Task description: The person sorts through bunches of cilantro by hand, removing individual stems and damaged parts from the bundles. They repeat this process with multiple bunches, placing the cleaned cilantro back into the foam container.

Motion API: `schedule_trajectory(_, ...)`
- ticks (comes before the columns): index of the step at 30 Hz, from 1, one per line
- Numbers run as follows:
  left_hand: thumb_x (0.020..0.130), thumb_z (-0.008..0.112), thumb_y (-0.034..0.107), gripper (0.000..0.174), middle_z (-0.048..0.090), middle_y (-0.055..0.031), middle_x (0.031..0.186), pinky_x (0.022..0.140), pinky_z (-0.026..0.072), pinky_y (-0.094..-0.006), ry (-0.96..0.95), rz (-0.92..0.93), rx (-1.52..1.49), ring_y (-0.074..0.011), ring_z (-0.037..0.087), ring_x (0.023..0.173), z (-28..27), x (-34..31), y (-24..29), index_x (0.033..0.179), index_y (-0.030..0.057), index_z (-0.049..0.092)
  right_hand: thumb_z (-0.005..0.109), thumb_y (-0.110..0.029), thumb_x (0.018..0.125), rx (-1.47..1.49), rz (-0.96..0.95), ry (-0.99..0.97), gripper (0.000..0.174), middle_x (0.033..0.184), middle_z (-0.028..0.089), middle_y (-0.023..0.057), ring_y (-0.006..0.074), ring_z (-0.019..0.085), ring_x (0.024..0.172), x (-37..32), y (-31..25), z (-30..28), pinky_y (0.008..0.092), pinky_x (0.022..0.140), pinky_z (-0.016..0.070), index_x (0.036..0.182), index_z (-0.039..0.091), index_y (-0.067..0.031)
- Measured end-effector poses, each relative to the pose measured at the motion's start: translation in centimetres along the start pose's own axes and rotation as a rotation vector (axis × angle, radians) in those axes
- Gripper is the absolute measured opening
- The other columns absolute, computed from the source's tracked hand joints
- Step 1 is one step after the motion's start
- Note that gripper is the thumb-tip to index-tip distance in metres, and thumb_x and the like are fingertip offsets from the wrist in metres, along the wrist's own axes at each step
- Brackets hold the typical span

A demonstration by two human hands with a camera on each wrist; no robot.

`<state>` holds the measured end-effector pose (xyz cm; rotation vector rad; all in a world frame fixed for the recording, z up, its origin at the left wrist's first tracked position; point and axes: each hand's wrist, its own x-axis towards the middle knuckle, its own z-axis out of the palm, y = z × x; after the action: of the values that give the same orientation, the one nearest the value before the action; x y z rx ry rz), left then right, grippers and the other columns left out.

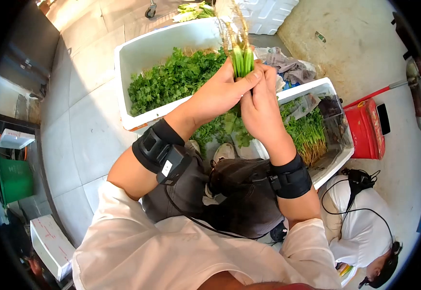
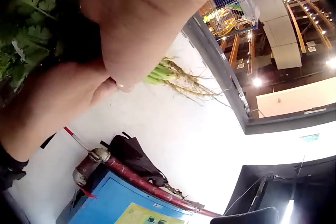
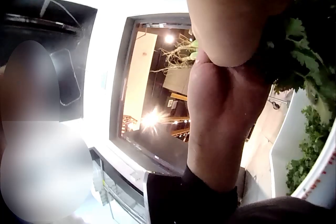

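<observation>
Both hands grip one bunch of leafy greens (image 1: pixel 242 62) in front of the body, its pale roots pointing up and away. My left hand (image 1: pixel 220 92) wraps the stems from the left, thumb across them. From the right, my right hand (image 1: pixel 261 104) closes round the same stems, its fingers against the left hand's. The bunch's leaves (image 1: pixel 232 126) hang below the hands. In the left wrist view, green stem ends and stringy roots (image 2: pixel 181 79) stick out past the left hand (image 2: pixel 142 29). Dark leaves (image 3: pixel 299 50) show beside the hands in the right wrist view.
A white foam box (image 1: pixel 123 79) with cut greens stands ahead on the left. Another foam box (image 1: pixel 348 140) at the right holds greens with roots and a plastic bag. Beyond it are a red container (image 1: pixel 365 128) and a seated person (image 1: pixel 365 220). Grey tiles (image 1: pixel 92 130) cover the floor.
</observation>
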<state>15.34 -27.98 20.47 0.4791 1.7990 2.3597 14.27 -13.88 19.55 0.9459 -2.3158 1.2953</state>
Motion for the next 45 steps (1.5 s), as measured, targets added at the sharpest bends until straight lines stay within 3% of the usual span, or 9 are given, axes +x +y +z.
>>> schedule_trajectory(8, 0.110, 0.048, 0.024, 0.051, 0.053, -0.0109, 0.143, 0.108, 0.0443, -0.0341, 0.250, 0.113, -0.113, -0.0210, 0.054, 0.127, 2.1, 1.0, -1.5, 0.157, 0.0080, 0.034, 0.063, -0.024, 0.089, -0.595, -0.046, 0.024, 0.051, 0.125, 0.047, 0.0272, 0.0455, 0.042, 0.118, 0.8, -2.1, -3.4, 0.0524, 0.101, 0.0334, 0.137, 0.061, -0.0068)
schedule_trajectory(14, 0.109, 0.051, 0.024, 0.038, 0.062, -0.0065, 0.114, 0.091, 0.0498, -0.0310, 0.247, 0.094, -0.086, -0.0150, 0.062, 0.103, 4.9, 2.4, -1.5, 0.142, 0.0040, 0.049, 0.067, -0.023, 0.096, -0.594, 0.005, -0.139, 0.048, 0.123, 0.057, 0.0222, 0.0308, 0.053, 0.117, -1.7, -0.9, -12.9, 0.0405, 0.102, 0.0420, 0.136, 0.058, 0.0010)
schedule_trajectory(16, 0.108, 0.053, 0.025, 0.037, 0.063, -0.0054, 0.103, 0.088, 0.0492, -0.0295, 0.211, 0.126, -0.046, -0.0145, 0.062, 0.099, 5.9, 3.7, -1.4, 0.137, 0.0013, 0.050, 0.063, -0.028, 0.098, -0.318, 0.233, -0.147, 0.055, 0.139, 0.049, 0.0244, 0.0351, 0.044, 0.130, -2.8, -0.9, -17.2, 0.0424, 0.113, 0.0319, 0.144, 0.051, 0.0007)
schedule_trajectory(17, 0.107, 0.055, 0.026, 0.031, 0.061, -0.0032, 0.098, 0.088, 0.0489, -0.0294, 0.214, 0.125, 0.014, -0.0152, 0.062, 0.098, 6.4, 4.4, -1.6, 0.125, 0.0005, 0.056, 0.067, -0.019, 0.096, -0.335, 0.225, 0.009, 0.040, 0.120, 0.062, 0.0214, 0.0304, 0.059, 0.110, -4.3, 1.0, -18.8, 0.0379, 0.098, 0.0455, 0.129, 0.063, 0.0022)
schedule_trajectory(20, 0.107, 0.055, 0.027, 0.026, 0.061, -0.0033, 0.098, 0.089, 0.0491, -0.0307, 0.089, 0.147, 0.312, -0.0163, 0.063, 0.096, 6.9, 7.0, -2.6, 0.114, 0.0017, 0.059, 0.059, -0.031, 0.104, -0.354, 0.248, 0.077, 0.042, 0.126, 0.064, 0.0080, 0.0182, 0.061, 0.115, -9.9, 12.4, -23.2, 0.0326, 0.100, 0.0451, 0.139, 0.060, -0.0079)
schedule_trajectory(22, 0.107, 0.055, 0.026, 0.024, 0.061, -0.0035, 0.099, 0.090, 0.0493, -0.0312, 0.069, 0.119, 0.275, -0.0163, 0.063, 0.096, 8.3, 8.6, -3.8, 0.103, 0.0025, 0.060, 0.061, -0.040, 0.099, -0.459, 0.449, 0.090, 0.049, 0.124, 0.067, 0.0205, 0.0359, 0.061, 0.120, -12.9, 16.1, -24.4, 0.0443, 0.106, 0.0438, 0.138, 0.061, -0.0101)
schedule_trajectory(28, 0.110, 0.049, 0.026, 0.030, 0.071, -0.0107, 0.117, 0.091, 0.0490, -0.0276, 0.025, 0.108, 0.370, -0.0124, 0.063, 0.100, 10.3, 10.3, -6.6, 0.111, -0.0019, 0.061, 0.057, -0.040, 0.101, -0.410, 0.970, -0.263, 0.052, 0.136, 0.061, 0.0210, 0.0373, 0.059, 0.124, -19.5, 26.4, -22.0, 0.0468, 0.105, 0.0466, 0.138, 0.059, -0.0046)
schedule_trajectory(36, 0.108, 0.052, 0.022, 0.024, 0.069, -0.0099, 0.108, 0.052, 0.0400, -0.0144, 0.394, 0.225, 0.234, -0.0176, 0.069, 0.104, 7.8, 13.0, -9.1, 0.116, -0.0003, 0.057, 0.069, -0.034, 0.094, -0.349, 0.848, -0.698, 0.052, 0.137, 0.060, 0.0210, 0.0397, 0.059, 0.122, -20.2, 31.1, -14.3, 0.0489, 0.102, 0.0487, 0.137, 0.061, -0.0047)
schedule_trajectory(45, 0.107, 0.054, 0.015, 0.015, 0.062, -0.0078, 0.092, 0.080, 0.0521, -0.0301, 0.368, 0.328, 0.251, -0.0206, 0.065, 0.095, 11.0, 15.1, -12.7, 0.104, 0.0004, 0.055, 0.074, -0.016, 0.085, -0.116, 0.361, -0.526, 0.040, 0.123, 0.065, 0.0165, 0.0375, 0.058, 0.117, -21.2, 31.8, -4.6, 0.0463, 0.101, 0.0475, 0.121, 0.068, -0.0030)
